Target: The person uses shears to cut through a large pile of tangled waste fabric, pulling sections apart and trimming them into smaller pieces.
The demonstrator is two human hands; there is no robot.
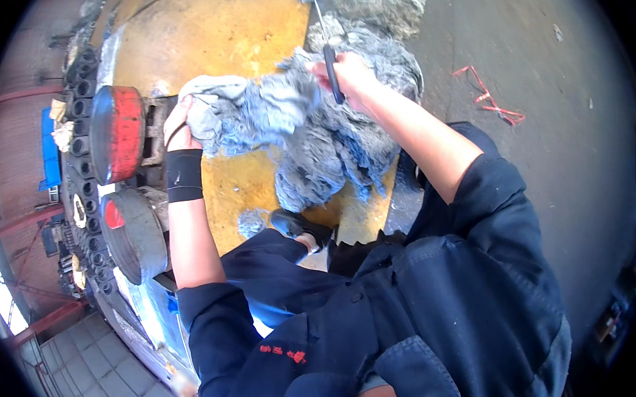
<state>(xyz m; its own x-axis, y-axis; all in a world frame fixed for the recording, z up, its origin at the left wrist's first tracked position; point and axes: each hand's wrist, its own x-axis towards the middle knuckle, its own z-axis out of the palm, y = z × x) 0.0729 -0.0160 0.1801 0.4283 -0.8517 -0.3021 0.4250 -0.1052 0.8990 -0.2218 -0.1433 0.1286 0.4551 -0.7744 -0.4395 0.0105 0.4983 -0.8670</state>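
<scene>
Where the view opens nearest the wearer, a dark navy jacket [455, 292] with rolled sleeves fills the lower part, a small red mark on its chest. Both bare forearms reach away from it, the left one wrapped at the wrist in a black band [185, 175]. The left hand [179, 125] grips the left end of a grey rag bundle [247, 112], its fingers partly hidden by the material; the bundle extends rightward, blurred at its far end, above a yellow sheet [228, 36]. The right hand [354, 78] is closed around the black handle of a knife [334, 74], whose narrow blade points away from the wearer; whether its fingertips also pinch the bundle cannot be told. Beneath and beside this hand lies a larger heap of grey-blue rags [336, 143], spreading over the sheet's right edge. Lower down, a dark shoe [301, 227] rests near a small fibrous tuft [252, 221]. At the left stand two thick discs, one a red-rimmed wheel [126, 134], the other a dark wheel [140, 238] with a red patch. To the right, a tangled red strap [500, 109] lies on the grey floor [549, 170]. Farther off at the left runs a row of dark tubes [83, 146], with a blue panel [51, 146] beyond.
</scene>
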